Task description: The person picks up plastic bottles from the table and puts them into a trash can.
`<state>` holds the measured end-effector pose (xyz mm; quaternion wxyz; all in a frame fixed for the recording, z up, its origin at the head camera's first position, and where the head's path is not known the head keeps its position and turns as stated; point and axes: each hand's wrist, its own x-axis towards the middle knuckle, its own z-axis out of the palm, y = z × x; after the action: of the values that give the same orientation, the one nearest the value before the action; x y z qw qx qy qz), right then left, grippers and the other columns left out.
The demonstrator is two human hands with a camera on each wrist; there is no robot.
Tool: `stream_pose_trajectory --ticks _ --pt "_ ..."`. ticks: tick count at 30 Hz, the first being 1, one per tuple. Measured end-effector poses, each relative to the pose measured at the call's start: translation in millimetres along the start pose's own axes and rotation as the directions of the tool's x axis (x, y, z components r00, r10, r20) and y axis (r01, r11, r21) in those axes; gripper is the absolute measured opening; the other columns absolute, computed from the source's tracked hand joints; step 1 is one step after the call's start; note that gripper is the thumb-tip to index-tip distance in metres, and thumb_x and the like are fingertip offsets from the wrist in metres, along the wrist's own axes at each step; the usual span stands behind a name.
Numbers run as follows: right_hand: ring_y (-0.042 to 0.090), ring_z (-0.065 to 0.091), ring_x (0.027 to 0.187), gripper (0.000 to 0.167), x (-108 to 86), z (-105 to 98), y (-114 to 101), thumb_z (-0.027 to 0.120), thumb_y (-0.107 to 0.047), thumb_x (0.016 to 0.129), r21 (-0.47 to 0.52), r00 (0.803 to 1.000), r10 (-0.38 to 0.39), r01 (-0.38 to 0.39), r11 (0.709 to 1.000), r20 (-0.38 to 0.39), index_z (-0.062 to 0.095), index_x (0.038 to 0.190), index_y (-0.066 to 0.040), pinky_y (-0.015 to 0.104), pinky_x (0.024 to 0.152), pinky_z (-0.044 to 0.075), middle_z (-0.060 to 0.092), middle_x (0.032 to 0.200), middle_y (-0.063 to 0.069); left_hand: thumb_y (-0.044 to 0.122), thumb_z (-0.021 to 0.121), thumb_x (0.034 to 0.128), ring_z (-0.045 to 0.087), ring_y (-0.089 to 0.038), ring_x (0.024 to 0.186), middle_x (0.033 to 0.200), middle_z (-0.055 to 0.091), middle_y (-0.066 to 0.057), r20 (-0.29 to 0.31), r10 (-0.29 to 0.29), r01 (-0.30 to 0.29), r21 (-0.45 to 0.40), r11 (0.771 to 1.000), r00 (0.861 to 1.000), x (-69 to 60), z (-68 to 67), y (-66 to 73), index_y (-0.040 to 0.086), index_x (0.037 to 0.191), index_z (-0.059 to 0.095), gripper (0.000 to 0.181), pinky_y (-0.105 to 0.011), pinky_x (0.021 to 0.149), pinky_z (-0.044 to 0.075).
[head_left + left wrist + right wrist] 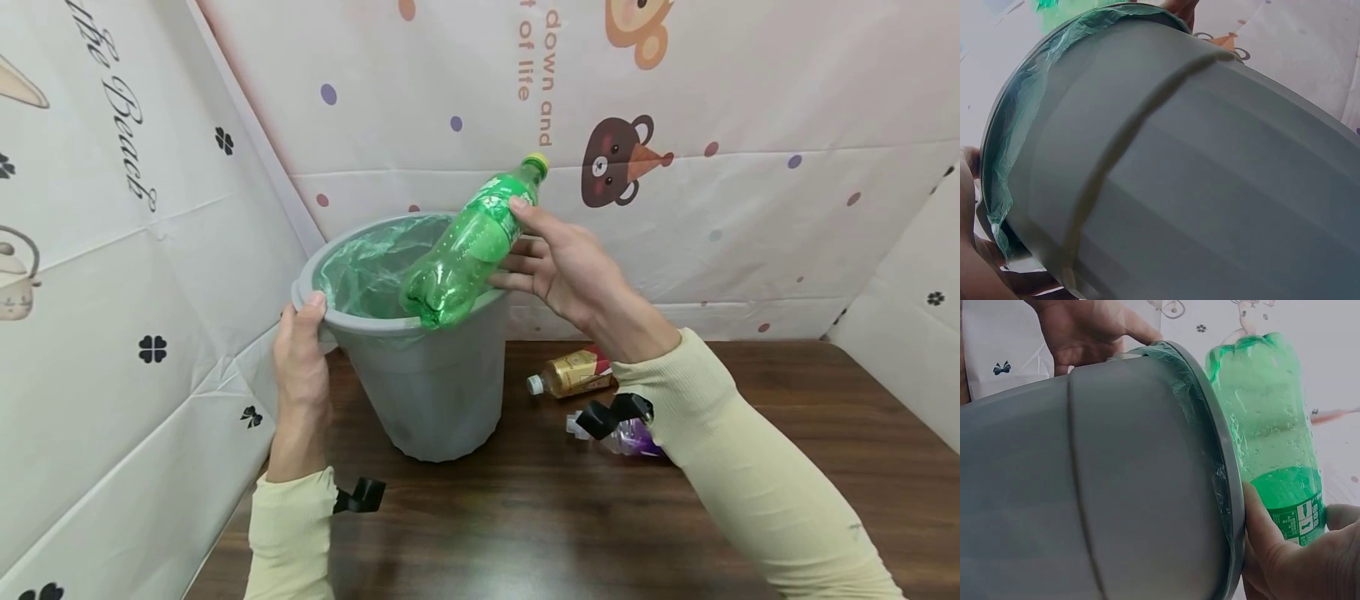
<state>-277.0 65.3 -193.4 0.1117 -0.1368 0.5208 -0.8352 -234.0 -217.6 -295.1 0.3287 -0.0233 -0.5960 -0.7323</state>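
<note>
A green plastic bottle point(476, 237) with a yellow cap is tilted over the mouth of a grey trash bin point(442, 383), its base low and its cap up to the right. My right hand point(573, 271) holds it at the label, thumb on the near side and fingers behind; the right wrist view shows the bottle point(1266, 412) beside the bin's rim. At the bin's left side my left hand point(302, 358) grips the rim, thumb on top and fingers against the outside. A thin green bag point(360, 271) lines the bin and folds over its edge.
On the brown wooden table point(480, 533) right of the bin lies a bottle with a gold-and-red label point(581, 372). Nearer, a clear bottle with a purple label point(636, 438) lies partly hidden by the right wrist mount. Printed white sheets point(420, 75) stand behind and at both sides.
</note>
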Motion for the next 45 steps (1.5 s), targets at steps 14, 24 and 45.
stream_pose_trajectory --ticks 14,24,45 --pt "0.038 0.062 0.122 0.052 3.0 3.8 1.4 0.062 -0.027 0.109 0.057 0.998 -0.037 0.04 0.998 -0.043 0.048 0.152 -0.002 0.047 0.089 0.061 0.05 0.141 0.027 0.034 0.06 0.1021 0.042 -0.021 0.143 0.156 0.052 -0.011 0.009 0.019 -0.02 0.008 1.0 1.0 0.4 2.3 -0.8 0.005 0.155 0.052 0.061 -0.03 0.119 0.025" --pt "0.041 0.061 0.127 0.052 3.9 3.7 0.3 0.061 -0.026 0.11 0.047 1.0 -0.021 0.022 0.999 -0.008 0.046 0.153 -0.001 0.044 0.095 0.058 0.051 0.143 0.029 0.036 0.06 0.1019 0.042 -0.02 0.143 0.156 0.052 -0.011 -0.003 0.004 -0.004 0.017 1.0 1.0 -0.2 1.1 0.4 0.006 0.155 0.053 0.061 -0.032 0.121 0.023" --pt "0.043 0.058 0.134 0.055 -2.2 0.3 3.5 0.058 -0.024 0.111 -0.022 0.998 -0.054 0.055 0.998 0.015 0.04 0.154 0.007 0.041 0.098 0.057 0.05 0.146 0.03 0.037 0.059 0.1016 0.04 -0.02 0.144 0.157 0.05 -0.01 0.001 0.001 -0.001 0.026 1.0 1.0 0.3 0.3 -0.6 0.007 0.156 0.051 0.063 -0.034 0.122 0.02"
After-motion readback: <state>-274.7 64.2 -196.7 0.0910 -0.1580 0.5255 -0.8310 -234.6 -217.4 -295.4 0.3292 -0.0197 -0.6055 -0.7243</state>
